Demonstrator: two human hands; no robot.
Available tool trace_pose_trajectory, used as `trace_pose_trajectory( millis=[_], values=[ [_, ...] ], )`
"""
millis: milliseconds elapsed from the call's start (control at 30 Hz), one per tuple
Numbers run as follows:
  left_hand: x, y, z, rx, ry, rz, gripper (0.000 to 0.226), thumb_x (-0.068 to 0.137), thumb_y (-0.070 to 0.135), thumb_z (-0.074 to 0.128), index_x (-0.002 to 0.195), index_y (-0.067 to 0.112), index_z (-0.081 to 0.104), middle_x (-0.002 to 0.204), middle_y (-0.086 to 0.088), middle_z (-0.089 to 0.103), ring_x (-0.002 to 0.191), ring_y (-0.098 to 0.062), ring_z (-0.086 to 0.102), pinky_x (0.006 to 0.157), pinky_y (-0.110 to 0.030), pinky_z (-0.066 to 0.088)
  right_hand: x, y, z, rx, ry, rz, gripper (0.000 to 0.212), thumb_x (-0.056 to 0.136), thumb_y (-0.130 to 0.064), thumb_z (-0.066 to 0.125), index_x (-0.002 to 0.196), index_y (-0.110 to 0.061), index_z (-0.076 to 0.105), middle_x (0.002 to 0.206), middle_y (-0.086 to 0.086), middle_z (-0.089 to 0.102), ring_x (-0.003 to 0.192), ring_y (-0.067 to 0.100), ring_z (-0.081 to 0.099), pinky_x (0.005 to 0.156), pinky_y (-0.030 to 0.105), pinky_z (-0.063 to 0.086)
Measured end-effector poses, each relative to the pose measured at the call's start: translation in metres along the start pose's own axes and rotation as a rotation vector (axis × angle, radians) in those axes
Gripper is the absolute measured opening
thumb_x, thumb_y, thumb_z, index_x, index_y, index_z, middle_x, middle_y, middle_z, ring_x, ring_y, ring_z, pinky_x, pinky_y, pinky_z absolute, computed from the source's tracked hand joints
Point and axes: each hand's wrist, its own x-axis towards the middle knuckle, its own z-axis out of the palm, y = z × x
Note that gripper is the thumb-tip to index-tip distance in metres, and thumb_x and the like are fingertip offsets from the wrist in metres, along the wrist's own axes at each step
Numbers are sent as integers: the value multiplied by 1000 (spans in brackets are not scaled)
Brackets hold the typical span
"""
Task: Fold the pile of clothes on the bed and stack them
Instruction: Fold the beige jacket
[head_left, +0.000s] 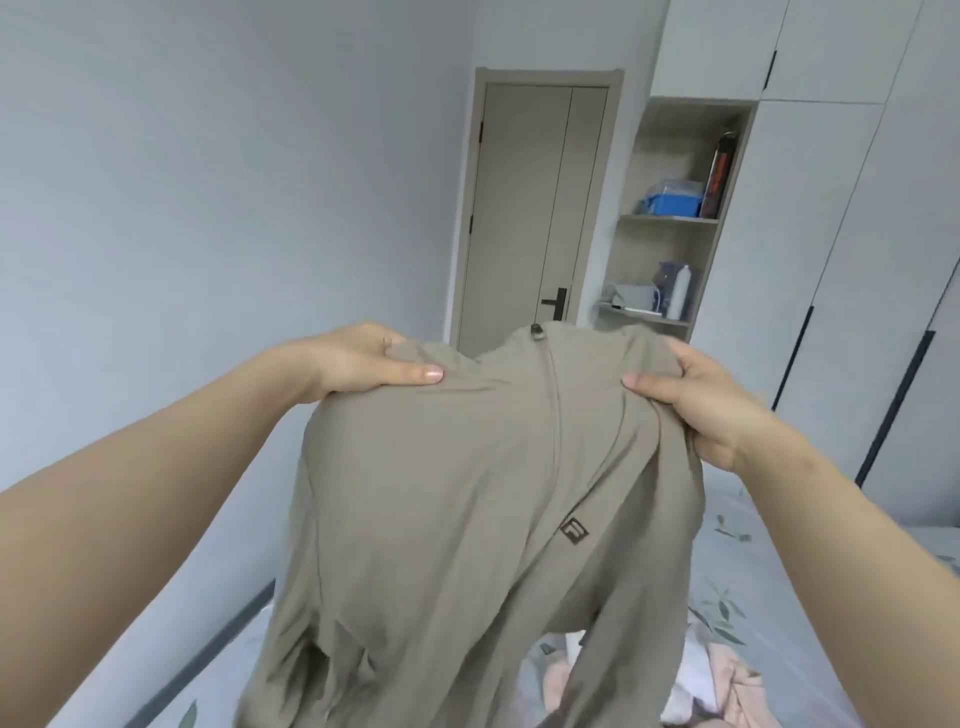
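Observation:
A khaki zip-up jacket (467, 493) with a small dark logo patch hangs in the air in front of me, held up by its shoulders. My left hand (358, 364) pinches the left shoulder, thumb on the front. My right hand (701, 400) grips the right shoulder the same way. The jacket's lower part drapes down toward the bed (753, 571). Below it, at the lower right, lies a pile of pink and white clothes (722, 680), partly hidden by the jacket.
The bed has a pale leaf-patterned sheet. A closed door (535, 208) stands ahead. To its right is an open shelf (670, 218) with a blue box and bottles, then white wardrobe doors (831, 260). A plain wall is on the left.

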Motion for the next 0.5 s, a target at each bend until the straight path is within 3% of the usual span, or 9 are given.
trace_pose_trajectory(
  millis=[100,200,300,400,500],
  values=[
    [0,-24,9,32,-33,-88,31,87,41,63,78,12,72,81,-3,73,75,-18,69,66,-27,57,-5,27,10,-104,-74,122,32,85,9,58,110,-10,63,86,0,71,76,12,67,63,18,55],
    [4,-48,15,-263,65,-62,32,93,36,55,94,9,71,95,-7,73,85,-21,69,74,-30,56,-6,51,16,77,-54,175,32,87,8,54,108,-15,63,84,-1,73,72,10,70,63,20,56],
    [13,-62,23,-604,71,-14,19,97,17,50,100,13,68,94,-2,73,84,-16,69,73,-25,57,-3,65,20,224,-114,140,42,88,9,50,117,-20,61,90,-1,74,77,11,71,65,23,57],
    [29,-67,30,-878,42,-10,34,93,-6,41,106,15,65,92,-3,73,78,-16,71,68,-26,58,6,75,21,404,-132,70,57,84,9,50,119,-36,58,107,-1,72,90,14,69,79,29,57],
    [46,-76,52,-815,-106,-208,33,94,-1,42,96,16,71,88,-6,73,72,-16,71,62,-25,58,19,103,18,352,-145,258,67,85,14,46,133,-33,50,103,4,71,81,17,70,71,32,59]
  ],
)
